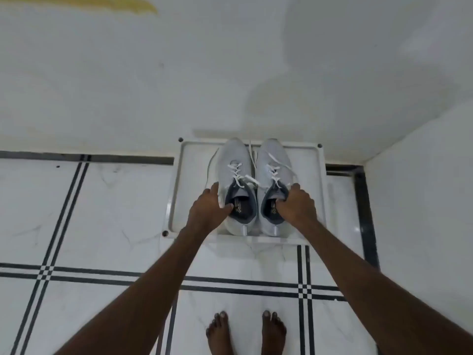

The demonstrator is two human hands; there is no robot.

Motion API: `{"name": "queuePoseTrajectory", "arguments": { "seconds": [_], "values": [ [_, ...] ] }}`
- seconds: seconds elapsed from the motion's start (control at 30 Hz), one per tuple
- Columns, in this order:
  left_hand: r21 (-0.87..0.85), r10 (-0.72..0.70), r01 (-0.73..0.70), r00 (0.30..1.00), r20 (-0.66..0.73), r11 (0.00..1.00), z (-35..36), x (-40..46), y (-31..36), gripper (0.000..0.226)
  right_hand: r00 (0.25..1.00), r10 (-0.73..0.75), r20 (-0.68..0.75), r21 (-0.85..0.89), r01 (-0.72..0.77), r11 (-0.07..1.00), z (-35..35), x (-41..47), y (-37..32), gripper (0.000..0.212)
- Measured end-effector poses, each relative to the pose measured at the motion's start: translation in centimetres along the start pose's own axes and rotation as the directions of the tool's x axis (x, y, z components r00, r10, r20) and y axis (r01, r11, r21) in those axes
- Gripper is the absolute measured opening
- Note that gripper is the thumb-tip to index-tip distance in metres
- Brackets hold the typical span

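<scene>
Two light grey sneakers with white laces stand side by side, toes toward the wall, on a white tray-like shelf [184, 175]. My left hand [207, 208] grips the outer collar of the left sneaker [234, 160], thumb inside the opening. The right sneaker [272, 157] is held by my right hand [297, 203], whose fingers curl into its opening at the collar. Both soles rest on the shelf.
The shelf sits against a white wall [230, 73], near a corner with a second wall [422, 188] on the right. White floor tiles [102, 213] with black stripe lines spread below. My bare feet [245, 331] stand just in front of the shelf.
</scene>
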State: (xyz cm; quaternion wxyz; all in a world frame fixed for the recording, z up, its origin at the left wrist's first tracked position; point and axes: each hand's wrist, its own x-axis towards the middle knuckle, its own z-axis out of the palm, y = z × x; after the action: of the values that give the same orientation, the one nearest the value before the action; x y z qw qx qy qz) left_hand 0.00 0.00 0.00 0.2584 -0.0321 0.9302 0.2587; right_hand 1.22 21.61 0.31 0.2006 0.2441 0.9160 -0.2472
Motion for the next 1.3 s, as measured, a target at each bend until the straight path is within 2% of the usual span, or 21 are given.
{"name": "queuePoseTrajectory", "arguments": {
  "seconds": [0.1, 0.23, 0.3, 0.57, 0.83, 0.97, 1.13, 1.3],
  "values": [
    [-0.030, 0.006, -0.007, 0.999, -0.049, 1.000, 2.8, 2.5, -1.1, 0.066, 0.998, 0.064, 0.025, 0.038, -0.065, 0.997, 2.4, 2.0, 1.3, 0.048],
    [-0.058, 0.002, -0.011, 0.990, -0.143, 0.998, 4.9, 4.0, -1.6, 0.036, 0.993, 0.111, -0.033, 0.066, -0.109, 0.992, 4.3, 3.7, 2.5, 0.031],
    [-0.050, 0.007, -0.017, 0.981, -0.193, 0.999, 5.0, 4.1, -1.4, 0.029, 0.991, 0.118, -0.065, 0.090, -0.112, 0.990, 4.5, 3.9, 2.8, 0.027],
    [-0.087, 0.044, -0.070, 0.961, -0.274, 0.994, 2.7, -2.0, -1.2, 0.041, 0.992, 0.058, -0.115, 0.139, -0.042, 0.989, 2.3, -1.7, 3.1, 0.021],
    [-0.162, 0.064, -0.128, 0.935, -0.350, 0.978, -0.6, -14.6, -1.4, 0.048, 0.983, -0.034, -0.179, 0.162, 0.064, 0.985, -1.5, -12.5, 3.9, 0.019],
    [-0.194, 0.037, -0.107, 0.943, -0.331, 0.975, 0.0, -21.4, -4.0, 0.052, 0.981, -0.053, -0.188, 0.185, 0.089, 0.979, -1.4, -19.4, 5.4, 0.020],
    [-0.218, 0.035, -0.106, 0.951, -0.307, 0.970, 2.8, -27.9, -9.4, 0.053, 0.979, 0.005, -0.205, 0.203, 0.038, 0.978, 3.1, -26.6, 8.1, 0.022],
    [-0.186, 0.022, -0.070, 0.968, -0.251, 0.980, 9.2, -30.1, -15.9, 0.052, 0.986, 0.090, -0.140, 0.230, -0.057, 0.972, 11.7, -29.4, 12.2, 0.024]
  ]
}}
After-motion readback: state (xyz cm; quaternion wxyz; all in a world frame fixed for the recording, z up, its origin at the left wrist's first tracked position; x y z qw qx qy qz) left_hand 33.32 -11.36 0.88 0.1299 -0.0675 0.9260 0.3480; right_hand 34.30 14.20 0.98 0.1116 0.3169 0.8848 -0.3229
